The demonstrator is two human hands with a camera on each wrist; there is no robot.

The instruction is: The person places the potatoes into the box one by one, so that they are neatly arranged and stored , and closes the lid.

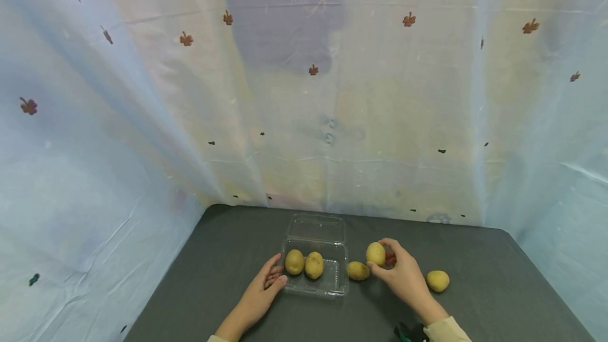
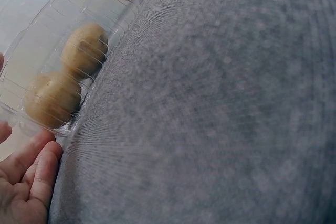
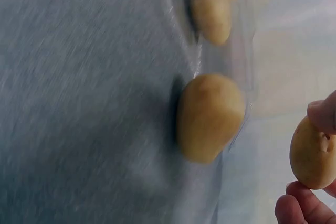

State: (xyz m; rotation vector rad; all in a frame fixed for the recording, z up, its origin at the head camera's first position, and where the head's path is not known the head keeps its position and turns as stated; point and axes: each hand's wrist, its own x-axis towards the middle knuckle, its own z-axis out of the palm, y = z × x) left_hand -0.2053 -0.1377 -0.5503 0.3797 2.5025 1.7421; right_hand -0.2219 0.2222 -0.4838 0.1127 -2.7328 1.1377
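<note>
A clear plastic clamshell box [image 1: 336, 278] stands with its lid [image 1: 317, 227] tipped back; two potatoes, one on the left [image 1: 294, 262] and one beside it [image 1: 314, 265], lie in its left part. My left hand [image 1: 260, 292] is at the box's left side, fingers loosely bent, fingertips at the wall in the left wrist view. Between thumb and fingers my right hand [image 1: 401, 273] pinches a potato [image 1: 376, 254], held above the table to the right of the box. Just below it another potato [image 1: 358, 271] lies by the box's right wall.
One more potato [image 1: 437, 281] lies on the dark grey table [image 1: 494, 278], right of my right hand. A dark object with a green part [image 1: 402, 333] is at the bottom edge near the right sleeve. Patterned curtains [image 1: 380, 120] hang behind the table and at both sides.
</note>
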